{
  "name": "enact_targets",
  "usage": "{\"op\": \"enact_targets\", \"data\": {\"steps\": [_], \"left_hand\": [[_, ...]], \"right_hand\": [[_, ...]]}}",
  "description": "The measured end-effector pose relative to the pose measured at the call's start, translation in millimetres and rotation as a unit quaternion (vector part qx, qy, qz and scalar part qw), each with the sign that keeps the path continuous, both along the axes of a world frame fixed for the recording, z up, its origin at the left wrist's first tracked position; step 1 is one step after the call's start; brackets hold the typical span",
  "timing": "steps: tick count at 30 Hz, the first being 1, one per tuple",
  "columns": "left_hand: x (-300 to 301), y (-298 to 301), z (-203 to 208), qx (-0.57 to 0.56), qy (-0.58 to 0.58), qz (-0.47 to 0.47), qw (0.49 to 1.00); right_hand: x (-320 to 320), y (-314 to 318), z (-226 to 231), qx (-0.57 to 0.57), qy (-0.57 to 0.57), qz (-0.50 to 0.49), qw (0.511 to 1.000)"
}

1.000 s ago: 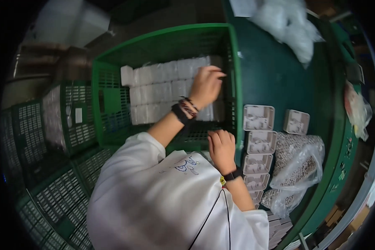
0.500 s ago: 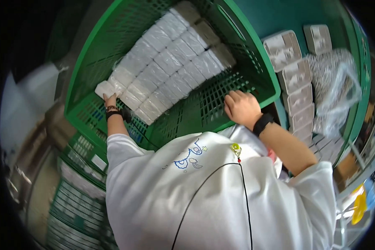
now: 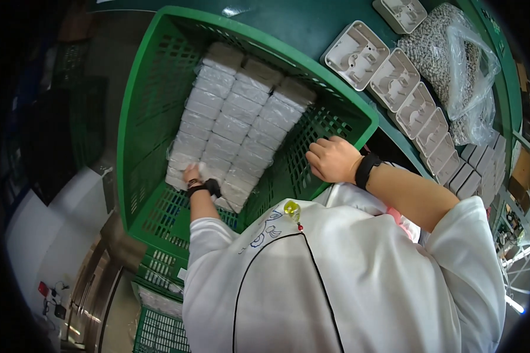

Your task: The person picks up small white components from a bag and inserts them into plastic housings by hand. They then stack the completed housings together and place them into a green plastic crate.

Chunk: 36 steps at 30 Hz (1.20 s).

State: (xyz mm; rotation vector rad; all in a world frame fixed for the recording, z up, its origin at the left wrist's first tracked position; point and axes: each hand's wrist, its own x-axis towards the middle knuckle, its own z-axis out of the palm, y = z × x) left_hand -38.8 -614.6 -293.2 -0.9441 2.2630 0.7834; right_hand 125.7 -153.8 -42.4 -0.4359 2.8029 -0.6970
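A large green slatted crate point(image 3: 134, 117) stands before me, packed with rows of white blocks wrapped in clear film point(image 3: 224, 126). Down inside it, at the near left end of the rows, my left hand point(image 3: 192, 173) is closed on a wrapped white block point(image 3: 175, 176), its fingers partly hidden. The block lies in line with the others. My right hand point(image 3: 334, 160) lies over the crate's near right rim with its fingers curled onto it. Both wrists wear black bands.
Right of the crate, open beige plastic housings point(image 3: 356, 56) stand in a line on a green table point(image 3: 288, 23). Beyond them lies a clear bag of small grey parts point(image 3: 439, 53), with grey blocks point(image 3: 483, 170) stacked nearer. More green crates point(image 3: 159, 323) sit low at the left.
My left hand has brought the wrapped block from beyond the left end of the rows into line with them. My right hand stays on the rim. The view has turned.
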Motion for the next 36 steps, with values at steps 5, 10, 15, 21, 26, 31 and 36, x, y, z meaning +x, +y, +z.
{"op": "enact_targets", "data": {"steps": [5, 10, 15, 21, 26, 31, 36], "left_hand": [[32, 171, 51, 0.194, 0.203, 0.062, 0.958], [50, 329, 276, 0.413, 0.391, 0.011, 0.822], [52, 416, 388, 0.436, 0.537, -0.148, 0.707], [14, 514, 389, 0.089, 0.616, -0.539, 0.567], [-47, 618, 299, 0.093, 0.473, -0.557, 0.676], [-78, 673, 225, 0.05, 0.367, -0.623, 0.689], [-68, 701, 208, 0.018, 0.32, -0.642, 0.696]], "right_hand": [[0, -4, 0, -0.026, 0.028, 0.009, 0.999], [2, 2, -4, -0.024, 0.043, 0.006, 0.999], [5, 21, -8, -0.112, -0.063, 0.067, 0.989], [68, 135, 86, -0.183, 0.045, -0.174, 0.967], [178, 203, 128, -0.236, 0.018, -0.5, 0.833], [260, 188, 128, -0.18, 0.045, -0.695, 0.695], [307, 151, 97, -0.082, 0.014, -0.82, 0.567]]}}
